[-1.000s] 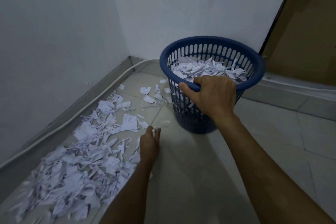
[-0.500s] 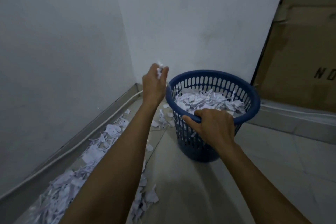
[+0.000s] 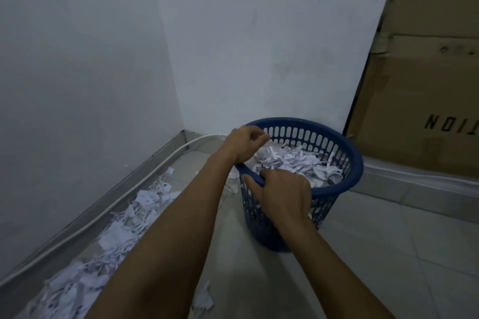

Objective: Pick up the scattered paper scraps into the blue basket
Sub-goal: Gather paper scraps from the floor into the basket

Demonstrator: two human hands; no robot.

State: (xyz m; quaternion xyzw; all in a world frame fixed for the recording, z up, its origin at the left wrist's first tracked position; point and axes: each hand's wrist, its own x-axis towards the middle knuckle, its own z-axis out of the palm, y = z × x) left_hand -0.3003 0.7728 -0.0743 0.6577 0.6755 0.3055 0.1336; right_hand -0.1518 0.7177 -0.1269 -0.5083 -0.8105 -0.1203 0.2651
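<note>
Paper scraps (image 3: 121, 230) lying scattered on the floor (image 3: 388, 254) along the left wall, left hand (image 3: 242, 146) hovering over the blue basket (image 3: 347, 179), fingers curled, contents indiscernible, right hand (image 3: 282, 194) gripping the near rim, cardboard box (image 3: 425, 85) standing behind.

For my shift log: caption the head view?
Left hand over blue basket of paper scraps; right hand grips the rim.

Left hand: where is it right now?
In the head view the left hand is over the left rim of the blue basket, fingers curled above the paper scraps inside, just beyond the right hand gripping the near rim.
</note>
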